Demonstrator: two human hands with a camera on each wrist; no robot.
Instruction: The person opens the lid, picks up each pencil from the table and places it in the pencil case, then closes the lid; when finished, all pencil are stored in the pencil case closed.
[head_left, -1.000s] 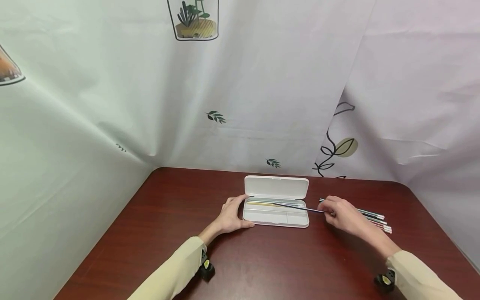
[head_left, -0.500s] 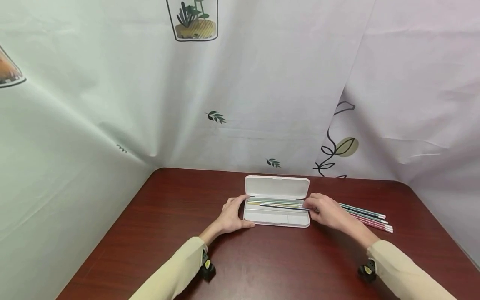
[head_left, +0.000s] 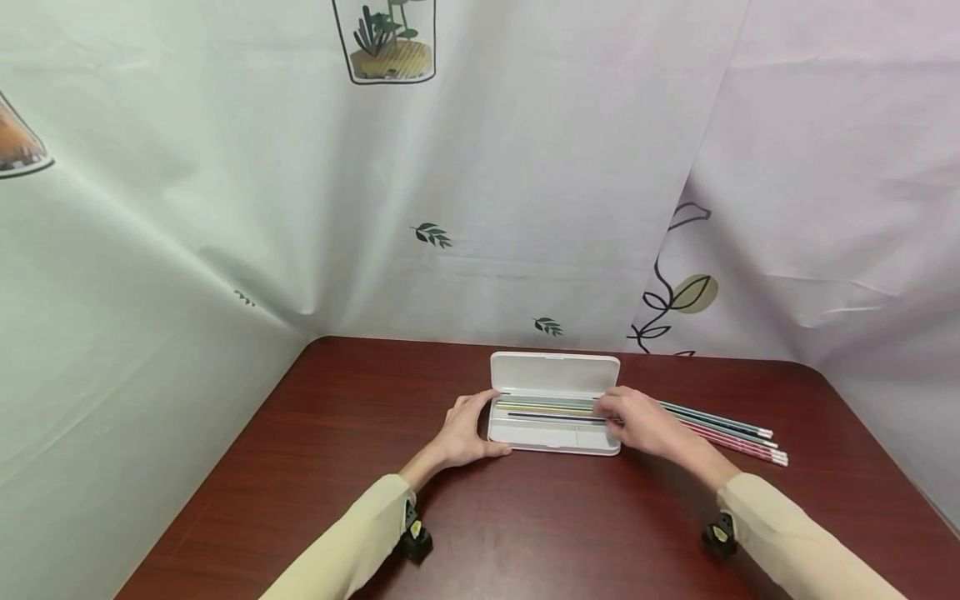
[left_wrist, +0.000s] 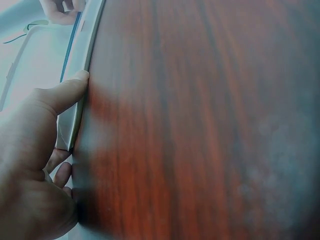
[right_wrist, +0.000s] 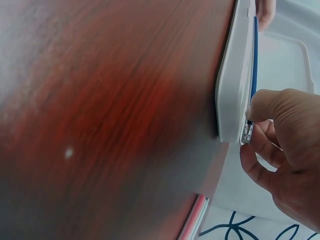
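Observation:
A white pencil case (head_left: 525, 432) lies with its lid (head_left: 555, 375) raised on the table. My left hand (head_left: 459, 433) grips its left end, thumb at the front edge and fingers at the back corner. Inside, yellow and green pencils (head_left: 543, 407) lie lengthwise in the back compartment. Between thumb and fingers, my right hand (head_left: 645, 423) pinches a dark blue pencil (head_left: 551, 417) near its right end, where the right wrist view shows a silvery tip (right_wrist: 247, 132). This pencil stretches along the case, in front of the others.
Several green, dark and pink pencils (head_left: 731, 437) lie on the dark red table (head_left: 562, 533) to the right, partly behind my right forearm. A small divided compartment (head_left: 596, 436) is at the case's front right. A white printed cloth (head_left: 480, 275) hangs behind the table.
My right hand has moved left with the dark blue pencil, from beside the case to over its right end. The pencil now lines up with the case. My left hand has stayed put.

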